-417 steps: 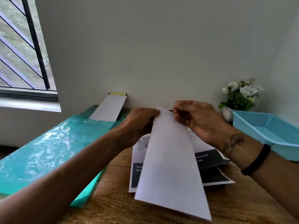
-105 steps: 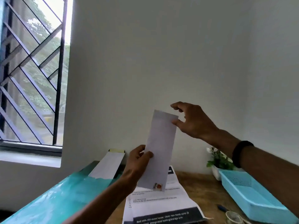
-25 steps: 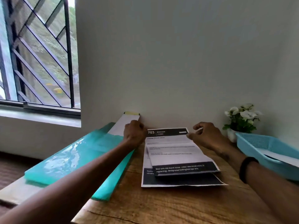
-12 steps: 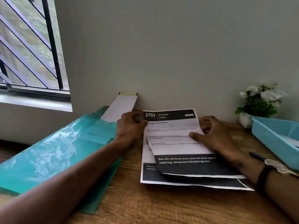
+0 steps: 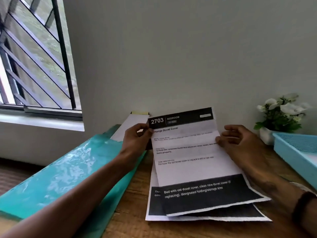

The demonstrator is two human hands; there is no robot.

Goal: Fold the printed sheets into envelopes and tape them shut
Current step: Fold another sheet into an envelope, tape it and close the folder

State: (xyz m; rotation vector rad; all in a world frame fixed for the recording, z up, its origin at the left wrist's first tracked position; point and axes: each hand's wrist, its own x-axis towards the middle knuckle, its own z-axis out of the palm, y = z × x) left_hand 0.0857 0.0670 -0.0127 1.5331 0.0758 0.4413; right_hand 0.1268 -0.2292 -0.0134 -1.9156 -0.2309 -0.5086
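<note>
Top sheet (image 5: 193,152): "2703 BEDROOM", "Change Duvet Cover"

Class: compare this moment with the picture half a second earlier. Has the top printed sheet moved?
Yes. The top printed sheet has risen at its far end: its header now stands against the wall, pinched by the left hand and right hand.

Printed sheet (image 5: 192,152) between both hands

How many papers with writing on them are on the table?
2 that show. The top printed sheet is lifted at its far end by the left hand and right hand. The bottom printed sheet lies flat under it. More may hide beneath.
</note>
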